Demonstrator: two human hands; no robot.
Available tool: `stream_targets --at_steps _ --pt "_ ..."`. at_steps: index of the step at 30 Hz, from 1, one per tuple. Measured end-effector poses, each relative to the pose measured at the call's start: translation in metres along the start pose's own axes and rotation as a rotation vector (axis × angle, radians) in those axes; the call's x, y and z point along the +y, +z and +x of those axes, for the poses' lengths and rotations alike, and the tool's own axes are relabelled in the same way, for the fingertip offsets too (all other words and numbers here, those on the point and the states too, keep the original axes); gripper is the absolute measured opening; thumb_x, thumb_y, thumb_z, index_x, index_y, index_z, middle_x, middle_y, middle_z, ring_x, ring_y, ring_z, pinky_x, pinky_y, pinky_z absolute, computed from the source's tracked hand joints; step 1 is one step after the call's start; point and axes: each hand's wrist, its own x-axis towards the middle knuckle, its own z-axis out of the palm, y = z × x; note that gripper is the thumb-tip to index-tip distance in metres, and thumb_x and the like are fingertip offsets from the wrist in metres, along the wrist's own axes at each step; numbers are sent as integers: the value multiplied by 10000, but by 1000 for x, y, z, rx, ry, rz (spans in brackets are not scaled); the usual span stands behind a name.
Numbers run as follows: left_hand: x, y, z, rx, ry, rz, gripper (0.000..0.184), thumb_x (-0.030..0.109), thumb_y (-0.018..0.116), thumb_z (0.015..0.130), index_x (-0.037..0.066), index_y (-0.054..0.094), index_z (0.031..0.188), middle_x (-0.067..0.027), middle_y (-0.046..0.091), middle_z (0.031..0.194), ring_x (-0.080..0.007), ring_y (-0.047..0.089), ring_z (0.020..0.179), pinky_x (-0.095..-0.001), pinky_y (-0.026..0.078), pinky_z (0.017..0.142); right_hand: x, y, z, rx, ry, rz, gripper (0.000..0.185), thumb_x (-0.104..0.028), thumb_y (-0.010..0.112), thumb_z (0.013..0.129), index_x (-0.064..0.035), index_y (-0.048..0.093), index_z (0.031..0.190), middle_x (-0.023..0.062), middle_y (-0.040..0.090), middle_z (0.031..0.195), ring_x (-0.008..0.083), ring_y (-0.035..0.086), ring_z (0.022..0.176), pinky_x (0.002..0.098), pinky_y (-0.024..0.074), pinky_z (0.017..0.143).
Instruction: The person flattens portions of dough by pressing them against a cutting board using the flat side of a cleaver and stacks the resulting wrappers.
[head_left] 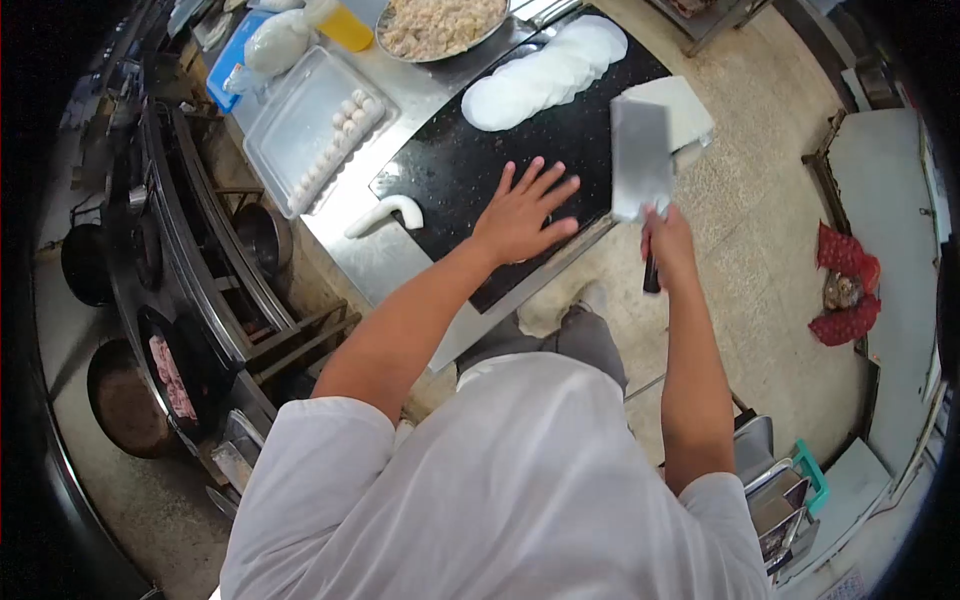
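Note:
My left hand is over the black board, palm down with fingers spread; anything beneath the palm is mostly hidden. My right hand is closed around the black handle of a cleaver. Its broad blade, slightly blurred, is at the board's right edge, partly in front of a white folded sheet or cloth. Thin round dough wrappers lie overlapping in a row at the back of the board. A curved dough roll rests at the left edge. Small dough balls line a clear plastic tray.
Behind the board stand a metal bowl of pale filling and a container of yellow liquid. A blue tray is at the far left of the metal table. Woks are at the left, a red mesh bag at the right.

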Motion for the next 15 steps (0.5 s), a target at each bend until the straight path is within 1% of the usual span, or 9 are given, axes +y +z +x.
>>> stream_targets --at_steps 2,3,4,6,9,10,12,13,15 --pt "-2 -8 3 137 -84 -217 723 674 437 979 246 424 1561 -107 286 1669 -394 173 1557 -620 98 1241 15 13 -50 -193 41 -314 269 -292 632 996 -27 640 1040 97 659 759 207 640 596 369 499 543" --pt "-3 -14 -4 105 58 -103 744 697 440 963 246 441 1554 -88 307 1664 -373 179 1561 -619 91 1242 51 27 -68 -269 -144 -364 293 -296 665 969 -19 650 1061 133 682 791 267 666 658 401 518 612" --pt "-3 -11 -16 94 51 -104 744 697 440 963 246 441 1554 -88 307 1664 -373 179 1561 -619 91 1242 84 40 -83 -341 -321 -408 324 -299 698 942 -10 661 1082 169 704 822 327 692 720 433 538 680" --pt "-5 0 -33 -154 340 -15 742 689 482 943 246 467 1537 -81 347 1646 -354 212 1554 -621 111 1238 67 70 -110 -504 -167 -534 388 -330 731 907 4 657 1091 232 713 901 415 700 859 468 535 805" --pt "-19 9 -5 -91 357 20 727 685 492 940 256 480 1527 -67 382 1629 -335 254 1541 -626 131 1232 66 73 -86 -416 -255 -468 415 -354 737 894 16 664 1065 258 713 935 417 705 886 469 536 810" --pt "-20 5 4 -69 376 60 717 678 492 944 257 482 1525 -67 394 1621 -334 263 1537 -628 135 1230 62 71 -82 -409 -226 -456 415 -354 737 894 16 664 1065 258 713 935 417 705 886 469 536 810" --pt "-27 -2 33 -35 406 80 711 663 501 949 252 473 1529 -88 378 1626 -344 263 1534 -641 136 1224 30 55 -41 -524 -86 -565 443 -369 747 881 38 669 1037 269 713 960 412 704 944 471 531 848" --pt "-31 0 48 33 357 88 711 655 509 949 251 468 1532 -101 362 1631 -352 262 1533 -646 138 1221 10 50 -29 -505 -112 -569 443 -369 747 881 38 669 1037 269 713 960 412 704 944 471 531 848" --pt "-34 0 62 108 279 117 730 664 496 948 240 452 1541 -122 316 1650 -370 251 1533 -654 140 1218 -12 46 -27 -469 -20 -575 491 -365 754 873 48 647 1116 265 711 927 419 700 937 461 532 846"
